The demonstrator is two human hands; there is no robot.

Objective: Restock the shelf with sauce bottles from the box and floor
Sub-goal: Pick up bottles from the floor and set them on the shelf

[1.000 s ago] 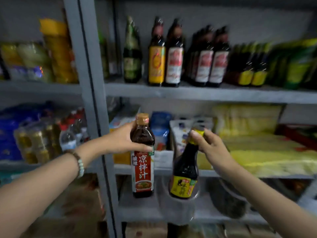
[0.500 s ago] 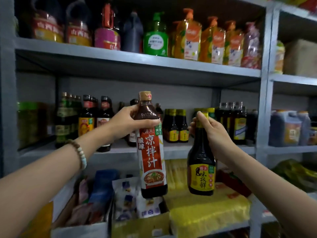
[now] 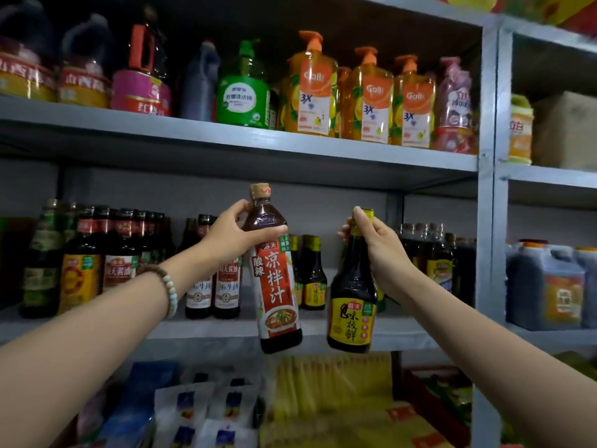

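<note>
Two bottles in the air at once, so here's my read on handling. My left hand (image 3: 232,236) is wrapped round the shoulder of the tall red-label sauce bottle (image 3: 277,286), thumb across the front just under the neck. My right hand (image 3: 381,250) has its fingers curled round the neck of the squat yellow-label soy bottle (image 3: 352,312), right below the yellowish cap. Both hang in front of the sauce shelf (image 3: 403,331), bases about level with its front edge and touching nothing.

Both look full of dark liquid, so I'd guess fairly heavy for a neck hold, and bottom-heavy enough to swing. The red-label one already leans a bit. The walls are glossy and smooth, probably slippery; glass or hard plastic, I can't tell, so I'd treat them as breakable. The paper-looking labels should give better friction than the bare shoulders. The red one is a slim cylinder and the soy one bulges low down.

For setting down I'd rather grip mid-body on the label. The small yellow-label bottles (image 3: 311,279) standing on the sauce shelf behind them look like a match for the soy one.
</note>
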